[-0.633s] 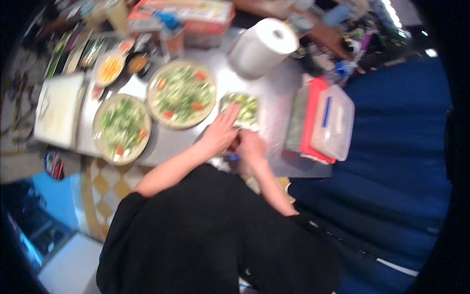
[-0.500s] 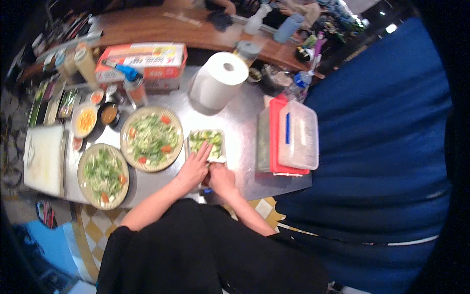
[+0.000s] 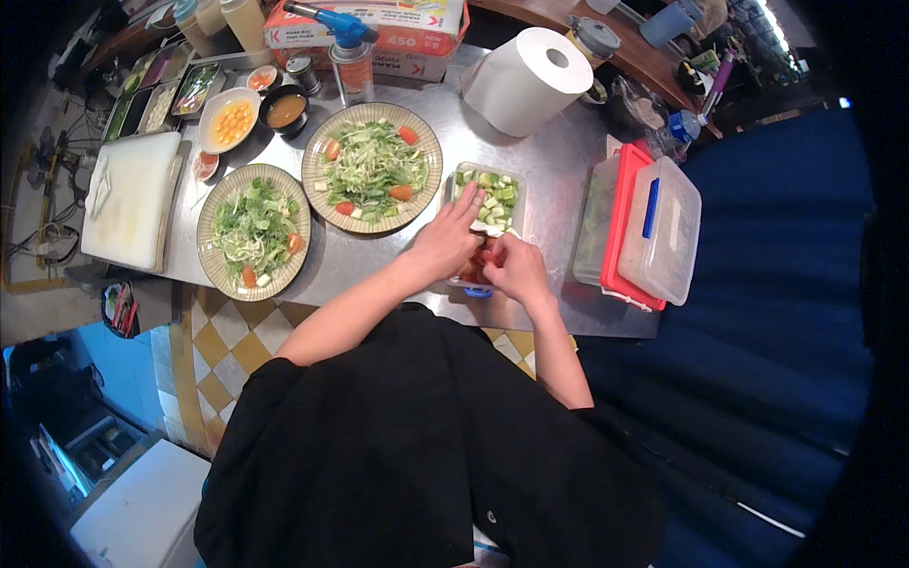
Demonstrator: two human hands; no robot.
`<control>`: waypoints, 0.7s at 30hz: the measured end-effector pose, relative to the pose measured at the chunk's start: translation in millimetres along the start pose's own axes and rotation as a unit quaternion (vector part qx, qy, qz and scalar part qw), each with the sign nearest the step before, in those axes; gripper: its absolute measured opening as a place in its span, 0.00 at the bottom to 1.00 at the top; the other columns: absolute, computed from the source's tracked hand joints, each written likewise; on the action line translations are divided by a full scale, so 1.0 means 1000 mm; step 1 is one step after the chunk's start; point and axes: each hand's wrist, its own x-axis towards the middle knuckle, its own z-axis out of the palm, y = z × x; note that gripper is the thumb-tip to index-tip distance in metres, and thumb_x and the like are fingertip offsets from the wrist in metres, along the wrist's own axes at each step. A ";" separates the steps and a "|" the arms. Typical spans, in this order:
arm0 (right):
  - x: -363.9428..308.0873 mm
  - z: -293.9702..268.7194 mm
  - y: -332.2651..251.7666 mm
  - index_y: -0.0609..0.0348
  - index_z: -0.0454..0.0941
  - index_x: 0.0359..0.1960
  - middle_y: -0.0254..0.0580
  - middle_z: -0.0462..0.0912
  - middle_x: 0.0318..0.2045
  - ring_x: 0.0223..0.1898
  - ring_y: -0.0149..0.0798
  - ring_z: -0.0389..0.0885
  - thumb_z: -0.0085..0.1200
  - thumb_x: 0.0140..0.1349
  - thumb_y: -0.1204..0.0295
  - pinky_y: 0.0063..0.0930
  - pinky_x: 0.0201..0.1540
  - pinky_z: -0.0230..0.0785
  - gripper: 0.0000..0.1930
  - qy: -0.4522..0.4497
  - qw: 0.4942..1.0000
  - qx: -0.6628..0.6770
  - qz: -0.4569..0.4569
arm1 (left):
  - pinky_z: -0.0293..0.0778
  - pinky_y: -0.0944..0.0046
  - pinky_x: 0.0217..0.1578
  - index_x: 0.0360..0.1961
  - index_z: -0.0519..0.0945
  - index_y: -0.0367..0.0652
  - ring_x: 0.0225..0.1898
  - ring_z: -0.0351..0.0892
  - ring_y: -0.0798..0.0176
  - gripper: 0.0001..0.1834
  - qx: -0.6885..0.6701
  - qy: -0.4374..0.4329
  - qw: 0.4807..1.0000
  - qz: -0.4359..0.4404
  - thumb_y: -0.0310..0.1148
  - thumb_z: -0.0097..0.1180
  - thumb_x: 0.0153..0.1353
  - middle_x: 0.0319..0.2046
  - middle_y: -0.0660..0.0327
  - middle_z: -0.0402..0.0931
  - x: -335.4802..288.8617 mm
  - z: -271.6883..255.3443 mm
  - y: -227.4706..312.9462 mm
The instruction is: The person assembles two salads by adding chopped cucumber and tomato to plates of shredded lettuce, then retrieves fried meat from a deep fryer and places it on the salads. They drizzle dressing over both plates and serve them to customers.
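A clear rectangular container [image 3: 522,189] sits at the counter's front, holding chopped green pieces, seemingly cucumber [image 3: 495,195], in its far part and red pieces like cut tomato [image 3: 472,269] in the near part. Something white lies across between the two. My left hand [image 3: 449,241] reaches over the container's left side, fingers stretched out along the edge of the green pieces. Curled over the red pieces is my right hand [image 3: 518,269], its fingers pressed together; what they grip is mostly hidden. Two ribbed plates of salad, one farther [image 3: 431,197] and one nearer [image 3: 209,264], stand to the left.
A paper towel roll [image 3: 511,90] stands behind the container. To the right are red-lidded plastic boxes [image 3: 625,227]. A blue-headed blowtorch [image 3: 352,71], a bowl of orange-yellow pieces [image 3: 230,121] and a bowl of brown sauce [image 3: 286,110] stand behind the plates; a white cutting board [image 3: 131,204] lies far left.
The view has shifted, so the counter appears higher and farther right. Both hands stay at the container; the right hand's fingers now show over the red pieces.
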 end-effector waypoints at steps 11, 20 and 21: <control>0.015 0.032 0.003 0.57 0.73 0.35 0.50 0.78 0.29 0.28 0.55 0.82 0.54 0.57 0.64 0.47 0.30 0.76 0.11 0.103 0.974 -0.161 -0.123 | 0.63 0.54 0.62 0.32 0.85 0.42 0.62 0.69 0.47 0.10 -0.226 0.187 0.881 -0.371 0.28 0.65 0.45 0.58 0.45 0.72 -0.166 -0.113 -0.032; 0.019 0.002 -0.009 0.61 0.78 0.30 0.53 0.81 0.31 0.32 0.57 0.81 0.57 0.57 0.59 0.46 0.37 0.73 0.15 0.048 0.989 -0.117 -0.080 | 0.71 0.57 0.53 0.33 0.83 0.38 0.52 0.79 0.51 0.11 -0.037 0.309 0.793 -0.523 0.30 0.65 0.47 0.48 0.46 0.80 -0.281 -0.158 -0.058; 0.020 -0.014 -0.015 0.61 0.79 0.33 0.53 0.81 0.29 0.33 0.56 0.81 0.60 0.55 0.63 0.44 0.38 0.73 0.13 0.037 0.994 -0.094 -0.040 | 0.73 0.59 0.50 0.32 0.82 0.37 0.48 0.81 0.53 0.11 -0.018 0.301 0.801 -0.518 0.30 0.65 0.47 0.44 0.47 0.81 -0.285 -0.167 -0.060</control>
